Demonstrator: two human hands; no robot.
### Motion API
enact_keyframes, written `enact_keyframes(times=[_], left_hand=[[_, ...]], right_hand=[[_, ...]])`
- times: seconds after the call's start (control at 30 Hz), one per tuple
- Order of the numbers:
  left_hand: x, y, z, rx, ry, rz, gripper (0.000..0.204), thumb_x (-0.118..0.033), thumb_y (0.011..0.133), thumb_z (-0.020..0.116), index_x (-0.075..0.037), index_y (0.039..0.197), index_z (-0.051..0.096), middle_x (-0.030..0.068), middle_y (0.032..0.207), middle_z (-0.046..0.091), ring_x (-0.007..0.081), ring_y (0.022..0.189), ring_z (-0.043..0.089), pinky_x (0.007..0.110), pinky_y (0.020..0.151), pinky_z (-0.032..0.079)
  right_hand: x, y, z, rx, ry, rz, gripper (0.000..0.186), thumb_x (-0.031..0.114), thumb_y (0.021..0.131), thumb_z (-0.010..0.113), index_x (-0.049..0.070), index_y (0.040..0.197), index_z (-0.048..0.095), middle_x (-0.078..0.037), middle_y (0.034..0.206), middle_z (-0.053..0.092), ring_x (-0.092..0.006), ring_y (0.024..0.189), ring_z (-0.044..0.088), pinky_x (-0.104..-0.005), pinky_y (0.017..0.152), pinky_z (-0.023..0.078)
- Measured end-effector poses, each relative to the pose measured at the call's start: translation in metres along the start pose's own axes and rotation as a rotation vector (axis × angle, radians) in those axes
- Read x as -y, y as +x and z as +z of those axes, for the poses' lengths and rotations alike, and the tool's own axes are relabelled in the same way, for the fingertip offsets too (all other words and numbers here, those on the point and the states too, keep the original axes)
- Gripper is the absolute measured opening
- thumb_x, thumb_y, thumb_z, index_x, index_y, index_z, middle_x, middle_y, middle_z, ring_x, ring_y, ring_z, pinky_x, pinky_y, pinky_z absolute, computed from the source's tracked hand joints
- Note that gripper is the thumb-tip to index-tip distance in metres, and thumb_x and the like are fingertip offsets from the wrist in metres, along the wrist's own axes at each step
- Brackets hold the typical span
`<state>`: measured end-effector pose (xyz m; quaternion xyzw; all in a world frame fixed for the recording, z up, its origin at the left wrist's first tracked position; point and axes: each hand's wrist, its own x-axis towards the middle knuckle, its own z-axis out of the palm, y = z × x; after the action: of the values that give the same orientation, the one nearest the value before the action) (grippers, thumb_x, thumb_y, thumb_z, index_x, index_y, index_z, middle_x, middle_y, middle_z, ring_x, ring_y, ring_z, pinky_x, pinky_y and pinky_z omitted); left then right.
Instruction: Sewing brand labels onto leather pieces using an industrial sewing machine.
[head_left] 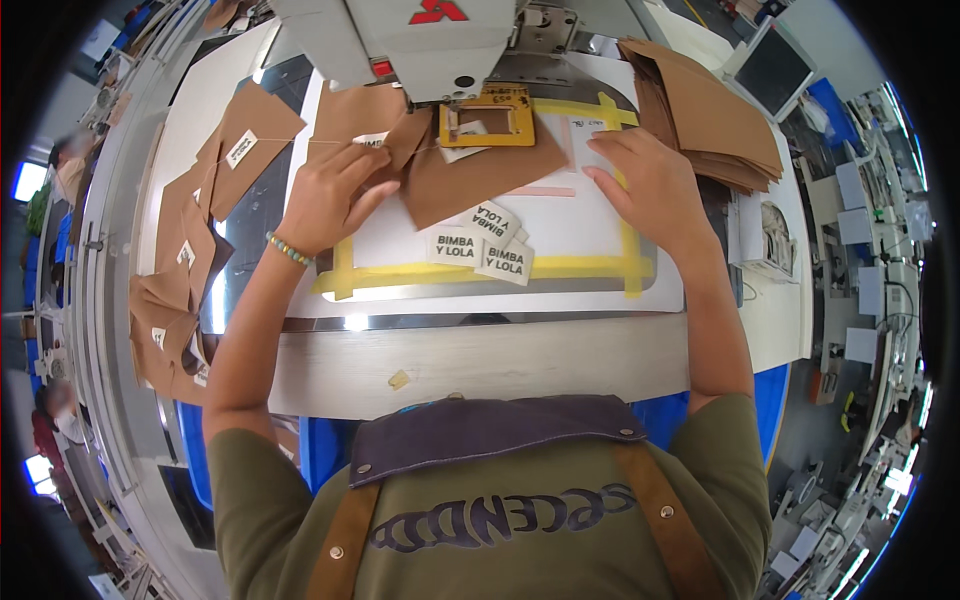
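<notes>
My left hand (335, 195) rests over a brown fabric piece (365, 108) at the left of the sewing machine head, its fingertips beside a white label partly covered by them. Thumb and forefinger are apart, and I see nothing held between them. Another brown piece (470, 180) lies under the yellow frame (487, 117) below the machine head (400, 50). My right hand (645, 185) hovers at the right side of the white sheet (590, 235), thumb and fingers spread. Several white printed labels (457, 246) lie in a loose pile between my hands.
Yellow tape (450, 270) borders the white sheet. Brown pieces with white labels (240, 150) overlap along the left side. A stack of brown pieces (710, 110) stands at the right, near a white box (765, 240). A small tan scrap (399, 380) lies on the front table edge.
</notes>
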<state>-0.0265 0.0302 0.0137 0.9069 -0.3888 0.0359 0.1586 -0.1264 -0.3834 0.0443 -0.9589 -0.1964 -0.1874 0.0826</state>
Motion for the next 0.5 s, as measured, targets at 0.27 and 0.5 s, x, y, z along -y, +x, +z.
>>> enact_keyframes(times=[0.27,0.5], left_hand=[[0.025,0.024,0.04,-0.097,0.081,-0.011,0.053,-0.03,0.106,0.067,-0.002,0.152,0.064,0.0136,0.169,0.052,0.0391,0.159,0.041,0.047,0.129,0.037],[0.021,0.016,0.05,-0.104,0.148,0.004,0.049,-0.009,0.103,0.06,-0.007,0.152,0.064,0.0118,0.168,0.054,0.036,0.158,0.044,0.047,0.128,0.039]], right_hand=[[0.034,0.023,0.049,-0.072,-0.12,-0.315,0.041,0.017,0.093,0.076,0.001,0.13,0.073,-0.012,0.135,0.073,-0.0284,0.122,0.068,-0.0416,0.103,0.054],[0.027,0.042,0.063,-0.108,-0.133,-0.321,0.027,0.004,0.085,0.071,0.004,0.111,0.073,-0.006,0.115,0.071,-0.0239,0.107,0.068,-0.0379,0.091,0.056]])
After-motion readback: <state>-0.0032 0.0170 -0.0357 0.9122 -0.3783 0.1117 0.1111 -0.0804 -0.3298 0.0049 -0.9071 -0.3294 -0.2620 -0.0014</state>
